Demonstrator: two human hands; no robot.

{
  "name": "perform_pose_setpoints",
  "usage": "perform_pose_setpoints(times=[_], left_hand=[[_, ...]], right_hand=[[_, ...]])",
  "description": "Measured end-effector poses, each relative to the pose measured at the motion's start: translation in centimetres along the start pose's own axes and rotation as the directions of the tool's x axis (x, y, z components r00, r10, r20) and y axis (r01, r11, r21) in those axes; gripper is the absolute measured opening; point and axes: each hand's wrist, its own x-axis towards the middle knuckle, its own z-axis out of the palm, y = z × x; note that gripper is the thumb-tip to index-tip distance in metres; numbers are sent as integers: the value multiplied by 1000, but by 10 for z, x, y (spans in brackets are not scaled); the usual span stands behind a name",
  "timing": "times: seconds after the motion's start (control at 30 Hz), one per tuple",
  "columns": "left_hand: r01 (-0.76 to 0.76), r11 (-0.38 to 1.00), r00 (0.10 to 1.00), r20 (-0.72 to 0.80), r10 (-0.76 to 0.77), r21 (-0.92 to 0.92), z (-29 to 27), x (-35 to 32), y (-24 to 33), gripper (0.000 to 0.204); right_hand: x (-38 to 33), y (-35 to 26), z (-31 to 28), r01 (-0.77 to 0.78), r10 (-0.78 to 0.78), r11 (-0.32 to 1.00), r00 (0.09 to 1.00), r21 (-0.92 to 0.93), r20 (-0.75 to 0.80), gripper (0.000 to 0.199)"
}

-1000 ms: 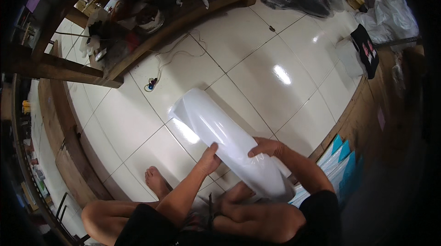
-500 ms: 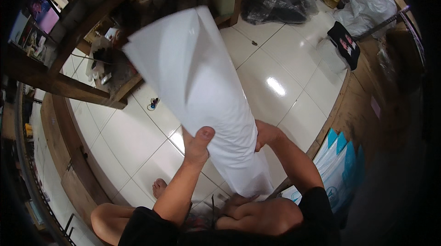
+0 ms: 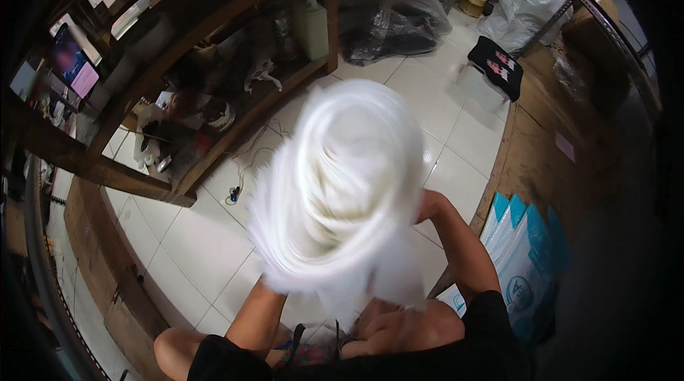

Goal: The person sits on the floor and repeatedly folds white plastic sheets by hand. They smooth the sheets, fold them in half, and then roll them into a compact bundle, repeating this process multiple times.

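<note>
A roll of thin white sheets (image 3: 356, 189) hangs in the air before me, smeared by motion. Its round end faces up, with curled layers and a hollow in the middle. My right hand (image 3: 427, 206) grips the roll's right side; its fingertips are hidden behind the sheets. From the lower left my left forearm (image 3: 258, 313) reaches to the roll's lower left side, where the roll covers the left hand. A loose white edge hangs down towards my knee.
A wooden shelf unit (image 3: 263, 82) with mixed items stands at the far left. Beyond the tiled floor (image 3: 206, 238) lie a plastic-wrapped dark bundle (image 3: 392, 25) and a folded black cloth (image 3: 495, 68). Blue-and-white packages (image 3: 520, 260) lie at my right on brown boards (image 3: 545, 146).
The roll has swung from slanting away to the far left to upright, its end now facing me. My left hand has gone out of sight behind it.
</note>
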Motion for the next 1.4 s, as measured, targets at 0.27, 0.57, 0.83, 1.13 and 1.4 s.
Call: perform_pose_setpoints(times=[0.27,0.57,0.83,1.13,1.4], left_hand=[[-475,878,849,297,436,68,28,27,-18,81],[-19,972,940,328,97,-234,12,60,20,84],[-254,956,830,540,137,147,3,44,-46,108],[160,931,915,403,-15,-328,18,67,3,123],[-463,883,821,414,393,80,-14,49,-10,77]], right_hand=[[-99,51,23,-515,517,856,851,41,-90,93],[-109,80,108,-637,606,749,549,182,-575,96],[-96,84,140,-643,558,743,444,184,-702,100],[-116,-2,147,-512,366,852,434,109,-823,106],[-19,-282,48,-319,-363,538,748,-780,-556,95]])
